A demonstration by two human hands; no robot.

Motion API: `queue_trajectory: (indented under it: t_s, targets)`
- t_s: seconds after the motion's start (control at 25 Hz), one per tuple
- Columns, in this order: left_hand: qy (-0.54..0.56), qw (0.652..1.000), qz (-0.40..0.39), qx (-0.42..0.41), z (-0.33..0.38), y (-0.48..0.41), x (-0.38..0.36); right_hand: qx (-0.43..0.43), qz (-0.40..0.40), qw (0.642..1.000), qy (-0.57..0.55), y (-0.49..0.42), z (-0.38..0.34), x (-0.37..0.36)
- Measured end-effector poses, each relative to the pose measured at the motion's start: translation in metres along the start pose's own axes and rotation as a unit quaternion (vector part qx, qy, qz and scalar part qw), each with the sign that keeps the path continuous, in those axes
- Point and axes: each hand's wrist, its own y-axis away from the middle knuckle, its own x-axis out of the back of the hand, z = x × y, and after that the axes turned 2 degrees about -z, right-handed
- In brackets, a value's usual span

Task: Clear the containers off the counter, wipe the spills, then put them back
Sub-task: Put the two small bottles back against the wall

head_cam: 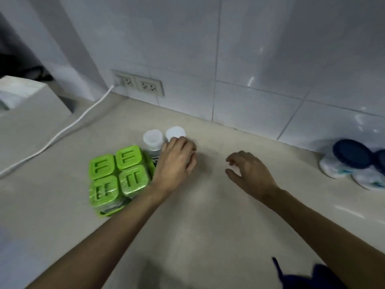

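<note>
A shrink-wrapped pack of green-lidded containers [118,176] sits on the beige counter [208,215], left of centre. Behind it stand two white-capped bottles [153,138] side by side. My left hand [177,161] covers the right-hand bottle [176,132], fingers curled around its body just under the cap. My right hand [248,172] hovers over bare counter to the right, fingers apart and holding nothing. Two blue-lidded white tubs [350,161] stand at the far right by the wall.
A tiled wall [260,59] backs the counter, with a double socket [138,83] and a white cable [68,126] trailing left. A pale box-like appliance [25,97] sits at the far left. A dark blue cloth [308,276] lies at the bottom edge.
</note>
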Motion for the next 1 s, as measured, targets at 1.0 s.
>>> queue_trajectory:
  t_s: [1.0]
  targets:
    - [0.134, 0.939, -0.282, -0.147, 0.109, -0.124, -0.035, -0.135, -0.024, 0.988, 0.078, 0.031, 0.124, 0.103]
